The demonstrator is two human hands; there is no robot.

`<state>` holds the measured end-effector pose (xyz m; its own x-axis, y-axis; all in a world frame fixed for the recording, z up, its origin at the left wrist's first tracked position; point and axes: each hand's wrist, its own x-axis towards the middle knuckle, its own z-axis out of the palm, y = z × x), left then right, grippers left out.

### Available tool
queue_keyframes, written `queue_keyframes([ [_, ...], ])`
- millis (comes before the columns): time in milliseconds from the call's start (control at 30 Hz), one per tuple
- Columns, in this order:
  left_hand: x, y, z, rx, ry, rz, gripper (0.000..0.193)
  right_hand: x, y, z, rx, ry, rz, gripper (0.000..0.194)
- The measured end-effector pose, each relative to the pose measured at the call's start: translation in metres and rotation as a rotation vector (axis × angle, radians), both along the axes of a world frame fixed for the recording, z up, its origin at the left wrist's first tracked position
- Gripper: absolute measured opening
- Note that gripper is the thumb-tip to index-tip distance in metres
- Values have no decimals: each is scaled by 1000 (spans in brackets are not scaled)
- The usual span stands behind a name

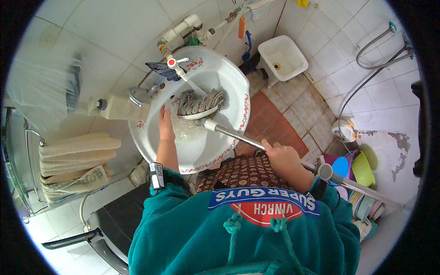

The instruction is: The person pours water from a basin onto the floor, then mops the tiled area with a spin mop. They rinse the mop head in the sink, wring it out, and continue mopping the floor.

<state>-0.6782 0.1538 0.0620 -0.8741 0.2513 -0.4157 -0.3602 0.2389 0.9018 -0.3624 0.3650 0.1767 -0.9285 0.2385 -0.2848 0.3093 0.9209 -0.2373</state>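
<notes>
My right hand (282, 158) grips the metal handle (240, 138) of a string mop, whose grey head (200, 102) is inside a white washbasin (202, 157) with a red floral rim. From a tap with a red-marked top (172, 63), water runs onto the mop strands. Shallow water lies in the bowl. Over the basin's left side, my left hand (165, 118) is held with its fingers straight and nothing in its grasp; whether the fingers are apart is hard to tell. It is just left of the mop head, near a chrome faucet (135, 97).
Left of the basin are a pump bottle (123, 108) and a rack of folded towels (79, 151). A white tub (283, 58) stands at the upper right. Colourful basins (363, 169) are stacked at the right, by the handle's far end. A shower hose (355, 92) hangs on the right wall.
</notes>
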Motion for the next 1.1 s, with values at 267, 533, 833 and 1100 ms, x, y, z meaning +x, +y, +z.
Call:
queue_keyframes([
  [267, -13, 94, 13, -1119, 354, -963, 83, -11, -8, 5, -8, -46, -6, 41],
  [533, -33, 82, -6, -859, 453, -1016, 72, -17, -11, 11, 5, -120, -27, 38],
  [833, -3, 93, 8, -901, 662, -870, 65, -20, -13, 11, 43, -108, 2, 39],
  [1100, 7, 125, 1, -1011, 534, -1140, 57, -23, -16, 13, 2, -138, -46, 34],
])
